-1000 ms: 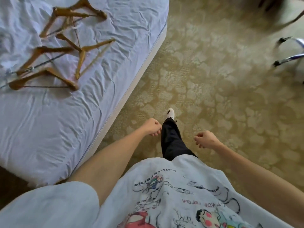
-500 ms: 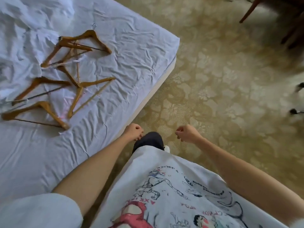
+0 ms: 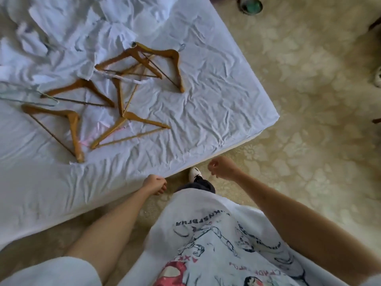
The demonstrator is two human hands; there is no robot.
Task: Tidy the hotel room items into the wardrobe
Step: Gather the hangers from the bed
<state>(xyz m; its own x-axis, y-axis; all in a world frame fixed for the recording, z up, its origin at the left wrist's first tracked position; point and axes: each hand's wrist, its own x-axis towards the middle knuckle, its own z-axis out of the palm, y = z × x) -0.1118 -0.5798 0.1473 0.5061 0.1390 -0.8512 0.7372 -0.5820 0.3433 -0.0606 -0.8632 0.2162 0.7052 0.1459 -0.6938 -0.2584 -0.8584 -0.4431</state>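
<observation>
Wooden hangers [image 3: 123, 96] mid-bed [image 3: 216, 104]; hands [image 3: 154, 183] empty at bed edge.

5 wooden hangers [image 3: 123, 96] lay in a loose cluster on the rumpled white sheet of the bed [image 3: 216, 104], toward its left half. All were flat on the sheet, brown, each with a thin crossbar. The farthest hanger [image 3: 165, 56] overlapped a second [image 3: 132, 69], their bars crossing, with the second's left tip just under crumpled white linen [image 3: 68, 38]. A third [image 3: 82, 87] lay to the left, its tip touching a pale wire hanger [image 3: 31, 98] at the frame's edge. The 2 nearest, one at left [image 3: 70, 124] and one at right [image 3: 127, 126], sat close to the bed's front edge, apart from each other.
</observation>
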